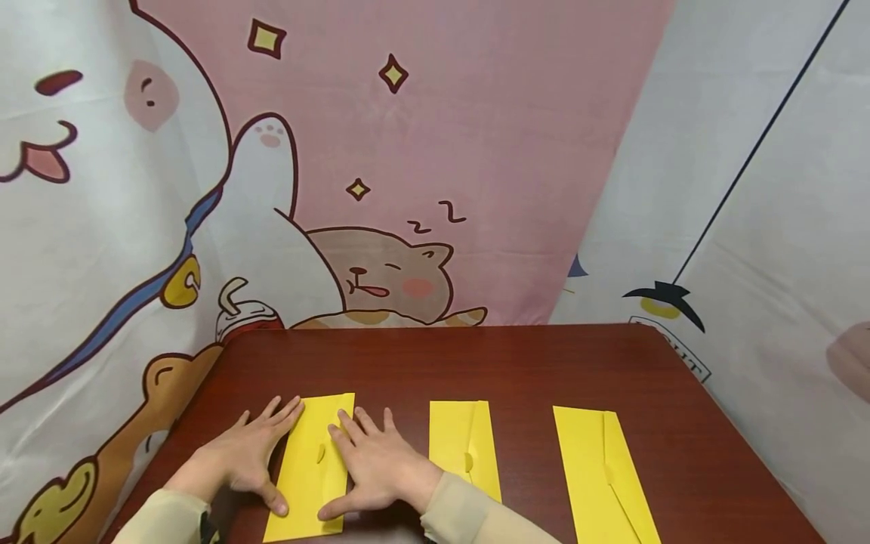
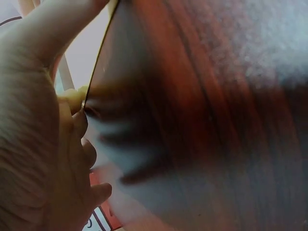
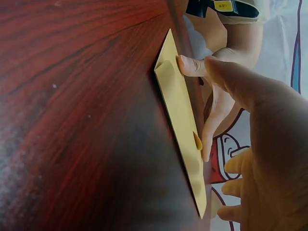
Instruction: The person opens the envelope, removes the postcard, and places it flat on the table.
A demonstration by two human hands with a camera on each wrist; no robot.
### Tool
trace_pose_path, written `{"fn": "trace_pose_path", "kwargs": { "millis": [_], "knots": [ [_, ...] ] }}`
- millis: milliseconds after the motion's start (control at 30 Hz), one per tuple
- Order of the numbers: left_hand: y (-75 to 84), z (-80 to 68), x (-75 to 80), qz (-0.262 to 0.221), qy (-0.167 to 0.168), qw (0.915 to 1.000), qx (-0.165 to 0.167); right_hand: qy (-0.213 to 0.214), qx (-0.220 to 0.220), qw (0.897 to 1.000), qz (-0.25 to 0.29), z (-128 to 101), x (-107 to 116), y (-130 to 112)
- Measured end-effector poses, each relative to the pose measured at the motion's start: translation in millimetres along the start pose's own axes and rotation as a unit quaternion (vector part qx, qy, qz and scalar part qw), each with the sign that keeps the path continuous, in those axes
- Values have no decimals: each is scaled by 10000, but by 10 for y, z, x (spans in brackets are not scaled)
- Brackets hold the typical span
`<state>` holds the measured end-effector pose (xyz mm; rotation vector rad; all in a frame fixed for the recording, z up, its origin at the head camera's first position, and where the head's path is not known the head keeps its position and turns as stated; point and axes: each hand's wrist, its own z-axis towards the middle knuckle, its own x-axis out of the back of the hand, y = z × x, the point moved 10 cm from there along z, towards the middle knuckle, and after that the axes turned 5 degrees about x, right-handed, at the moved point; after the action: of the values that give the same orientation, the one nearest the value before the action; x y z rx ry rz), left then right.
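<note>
Three yellow paper envelopes lie in a row on the dark red-brown table. Both hands are at the leftmost envelope (image 1: 306, 468), which has a long flap and a small rounded tab. My left hand (image 1: 250, 455) is spread along its left edge, thumb near the lower corner. Along the right edge my right hand (image 1: 382, 462) rests with fingers straight and spread, its thumb low on the paper. The right wrist view shows the same envelope (image 3: 179, 113) edge-on, slightly bulged at the flap. In the left wrist view the left hand (image 2: 31, 125) hides most of the envelope.
The middle envelope (image 1: 448, 434) is just right of my right hand, partly covered by the forearm. Farther right lies another envelope (image 1: 598, 468). Beyond the table (image 1: 530, 363) hangs a cartoon-printed cloth (image 1: 476, 151), which also covers both sides.
</note>
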<state>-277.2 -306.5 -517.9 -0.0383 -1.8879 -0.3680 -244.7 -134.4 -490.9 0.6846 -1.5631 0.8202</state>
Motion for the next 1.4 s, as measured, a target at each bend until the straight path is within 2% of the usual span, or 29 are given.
{"fn": "trace_pose_path", "kwargs": {
  "millis": [467, 633, 867, 1400],
  "knots": [
    [27, -17, 2, 50, -69, 10000, -9, -220, -47, 9994, -271, 211, -43, -67],
    [-10, -2, -24, 98, -106, 9998, 101, -219, -81, 9982, -552, 250, -54, -55],
    [2, 14, -19, 127, -140, 9998, 79, -315, -111, 9974, -632, 325, -107, -11],
    [13, 13, -17, 165, -181, 9997, 78, -389, -129, 9947, -940, 358, -84, 8]
  ]
}}
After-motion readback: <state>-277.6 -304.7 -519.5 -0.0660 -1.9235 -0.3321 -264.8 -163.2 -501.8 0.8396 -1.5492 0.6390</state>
